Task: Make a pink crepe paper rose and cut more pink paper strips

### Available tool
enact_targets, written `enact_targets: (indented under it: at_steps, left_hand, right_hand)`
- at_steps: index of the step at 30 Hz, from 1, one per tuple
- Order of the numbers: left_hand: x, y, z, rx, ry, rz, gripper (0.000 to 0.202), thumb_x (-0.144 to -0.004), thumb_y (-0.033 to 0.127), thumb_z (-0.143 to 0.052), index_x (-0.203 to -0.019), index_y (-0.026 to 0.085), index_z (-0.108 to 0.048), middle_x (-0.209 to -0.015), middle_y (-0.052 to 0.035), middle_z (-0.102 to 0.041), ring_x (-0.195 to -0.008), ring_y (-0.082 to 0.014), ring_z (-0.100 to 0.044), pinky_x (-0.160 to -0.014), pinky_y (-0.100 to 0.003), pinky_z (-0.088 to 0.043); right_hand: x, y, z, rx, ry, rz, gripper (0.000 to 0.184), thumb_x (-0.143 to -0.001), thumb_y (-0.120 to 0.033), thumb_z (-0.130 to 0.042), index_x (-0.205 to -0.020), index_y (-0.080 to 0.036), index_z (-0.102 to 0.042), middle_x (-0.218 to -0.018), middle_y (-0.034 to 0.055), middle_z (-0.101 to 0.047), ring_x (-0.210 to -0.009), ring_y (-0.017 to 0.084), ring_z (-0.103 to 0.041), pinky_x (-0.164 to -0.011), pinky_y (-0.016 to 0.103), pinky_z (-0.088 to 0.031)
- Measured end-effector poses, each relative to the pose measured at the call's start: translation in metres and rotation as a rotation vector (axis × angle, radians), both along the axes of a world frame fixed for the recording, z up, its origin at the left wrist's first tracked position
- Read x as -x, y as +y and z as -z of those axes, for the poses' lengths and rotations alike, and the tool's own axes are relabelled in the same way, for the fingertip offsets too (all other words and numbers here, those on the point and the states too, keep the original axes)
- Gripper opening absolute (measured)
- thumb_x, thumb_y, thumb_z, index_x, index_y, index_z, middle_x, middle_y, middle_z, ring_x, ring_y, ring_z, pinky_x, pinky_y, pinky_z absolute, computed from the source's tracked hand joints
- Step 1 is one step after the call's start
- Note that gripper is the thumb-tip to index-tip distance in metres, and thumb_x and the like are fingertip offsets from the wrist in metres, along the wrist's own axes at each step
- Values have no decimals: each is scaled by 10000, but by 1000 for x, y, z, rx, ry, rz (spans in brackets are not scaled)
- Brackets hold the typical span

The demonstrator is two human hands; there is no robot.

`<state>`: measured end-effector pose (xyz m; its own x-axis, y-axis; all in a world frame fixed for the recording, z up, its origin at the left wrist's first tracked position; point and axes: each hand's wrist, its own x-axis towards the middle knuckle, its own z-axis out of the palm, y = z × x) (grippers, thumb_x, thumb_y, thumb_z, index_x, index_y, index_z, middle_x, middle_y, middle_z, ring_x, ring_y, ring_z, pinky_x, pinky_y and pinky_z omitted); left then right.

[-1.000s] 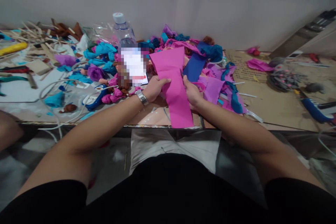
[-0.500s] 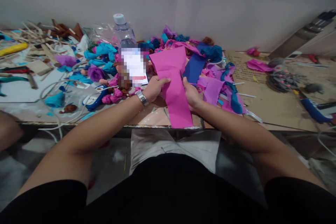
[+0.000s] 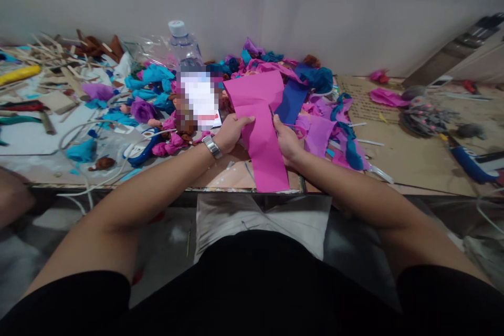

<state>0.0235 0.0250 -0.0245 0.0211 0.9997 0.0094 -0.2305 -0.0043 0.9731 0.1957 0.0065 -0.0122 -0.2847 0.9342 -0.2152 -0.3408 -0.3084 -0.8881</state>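
Observation:
A long strip of bright pink crepe paper (image 3: 264,152) runs from the table edge up toward the paper pile. My left hand (image 3: 230,134), with a metal watch on its wrist, is closed on the strip's left edge, thumb on top. My right hand (image 3: 287,143) is closed at the strip's right edge around scissors (image 3: 271,112). Their thin dark blade pokes up into the paper, and a pink handle loop shows beside the hand. The strip's upper part (image 3: 255,89) folds back above the blade.
Crumpled pink, purple, teal and blue paper scraps (image 3: 315,115) are heaped behind the hands. A plastic water bottle (image 3: 185,47) stands at the back. Wooden sticks and tools (image 3: 43,68) lie at the left, white cables (image 3: 90,131) near the edge, and cardboard (image 3: 394,136) at the right.
The pink strip's upper part has spread slightly to the right, and the blade sits a little higher in the paper. Both hands have stayed almost in place.

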Motion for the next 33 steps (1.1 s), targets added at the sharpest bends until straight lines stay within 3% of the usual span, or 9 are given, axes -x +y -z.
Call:
enact_targets:
  at_steps: [4, 17, 26, 33]
  left_hand:
    - [0, 2, -5, -14, -20, -20, 462, -791, 573, -808, -964, 153, -724, -901, -50, -764, -692, -101, -654, -634, -218, -522]
    - [-1, -1, -4, 3, -5, 1, 409, -726, 504, -848, -846, 132, -727, -809, -18, -738, -644, -82, -595, -627, -202, -493]
    - [-1, 0, -3, -11, -16, 9, 374, -736, 474, -849, -816, 131, -723, -806, -18, -737, -653, -79, -594, -635, -198, -492]
    - [-1, 1, -4, -2, -14, -15, 493, -781, 621, -813, -838, 148, -687, -793, -28, -721, -623, -79, -593, -602, -208, -489]
  right_hand:
    - [0, 0, 1, 33, 26, -24, 620, -950, -778, -575, -1126, -203, -725, -982, 37, -786, -968, 186, -767, -882, 307, -635]
    - [-2, 5, 4, -7, -31, 21, 655, -936, -808, -567, -1101, -192, -717, -972, 58, -779, -1076, 218, -756, -943, 333, -638]
    - [-1, 2, -1, -18, -14, 14, 538, -1004, -682, -559, -1109, -184, -735, -986, 60, -782, -1046, 208, -760, -946, 330, -634]
    - [-2, 4, 7, -63, -79, 30, 517, -1002, -660, -563, -1077, -180, -738, -985, 44, -784, -1031, 194, -753, -953, 307, -617]
